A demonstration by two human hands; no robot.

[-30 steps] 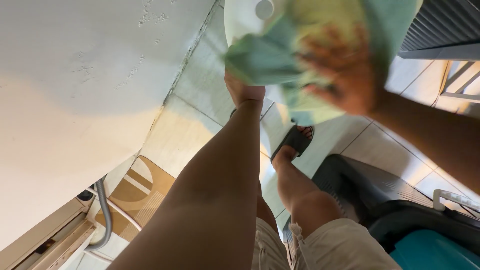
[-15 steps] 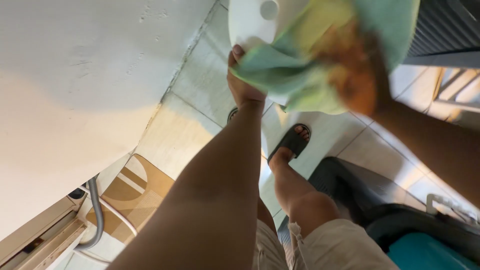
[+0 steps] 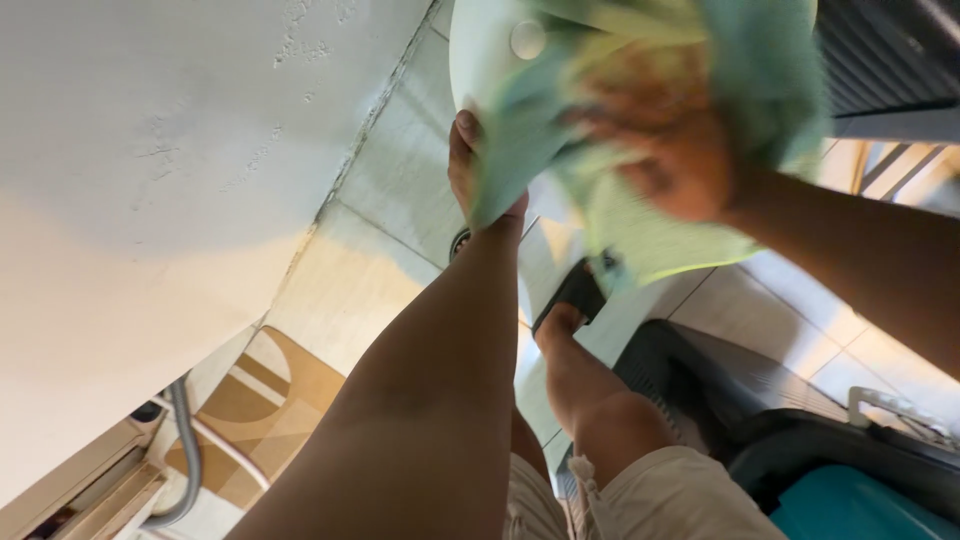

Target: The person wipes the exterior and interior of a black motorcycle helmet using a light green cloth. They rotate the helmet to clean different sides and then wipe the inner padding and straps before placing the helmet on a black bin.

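The left hand holds a white round plate by its lower rim, fingers curled up behind it and the thumb on the near side, so the grip is clamped on the edge while the plate stands nearly upright with its face turned toward the right hand. The right hand is pressed flat against that face through a bunched green cloth, fingers closed into the fabric (the motion blur hides exactly how tightly). The cloth covers most of the plate, leaving only the upper left part of the rim bare, and a loose tail of it hangs down below the right wrist. So the plate lies directly between the two hands: the left grips from below and the left side, the right bears on it from the right side. Both are in contact, neither nearer than the other. Under the arms a foot in a dark sandal stands on the pale tiled floor, with a dark plastic crate just beside the leg and a white wall to the left
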